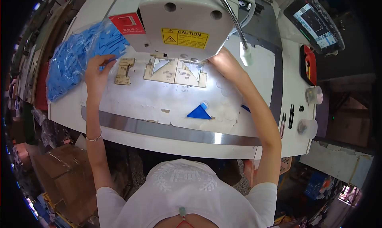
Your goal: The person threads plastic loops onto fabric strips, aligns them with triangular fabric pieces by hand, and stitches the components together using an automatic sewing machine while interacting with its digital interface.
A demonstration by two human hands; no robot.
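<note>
My left hand (98, 69) is at the edge of a clear plastic bag (59, 55) filled with blue fabric strips (75, 49). Its fingers are closed in a pinch on a small blue strip (109, 61). Just right of it lies a notched tan template (125, 71). My right hand (226, 64) reaches under the white machine head (187, 13), so its fingertips are hidden. Left of that hand sits a tan clamp plate (175, 73) with triangular cut-outs. A blue triangular fabric piece (199, 112) with a light blue tab lies nearer to me.
A lamp on a bendable neck (246, 55) hangs beside my right forearm. To the right are a control screen (314, 23), a red tray (308, 65), tweezers (283, 124), black snips (291, 116) and round plastic tubs (307, 128). Cardboard boxes (65, 172) stand below left.
</note>
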